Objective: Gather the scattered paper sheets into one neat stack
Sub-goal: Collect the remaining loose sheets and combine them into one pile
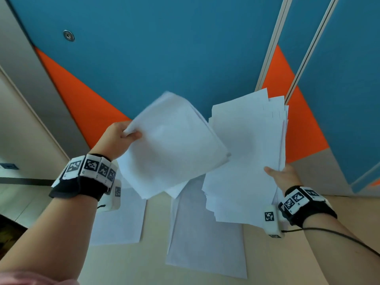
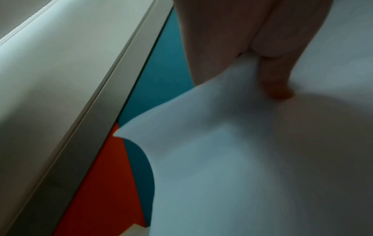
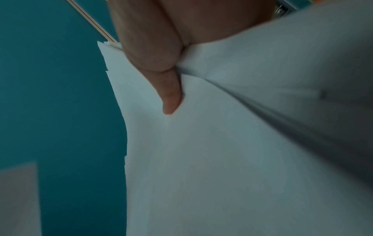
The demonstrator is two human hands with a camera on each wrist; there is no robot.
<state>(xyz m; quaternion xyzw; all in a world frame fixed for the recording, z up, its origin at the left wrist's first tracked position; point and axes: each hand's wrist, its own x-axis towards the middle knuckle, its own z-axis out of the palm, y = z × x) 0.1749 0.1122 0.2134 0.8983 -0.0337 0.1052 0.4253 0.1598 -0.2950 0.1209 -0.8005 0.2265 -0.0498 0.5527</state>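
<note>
A: Left hand [image 1: 117, 138]: pinching corner of small bundle [image 1: 172, 142], held aloft, skewed, just left of main stack [image 1: 246, 157].

B: Right hand [image 1: 284, 176]: gripping main stack at its right edge, long axis running away from body. Loose sheets [image 1: 205, 237] on table [image 1: 308, 264] below, between both hands.

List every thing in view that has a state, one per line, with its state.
left hand: raised, pinching the corner of a small bundle of sheets.
small bundle: held up, blurred, overlapping the big stack's edge.
right hand: grip on the big stack's lower edge.
big stack: held up, edges uneven and fanned.
two loose sheets: lying flat on the table, not yet gathered.
</note>
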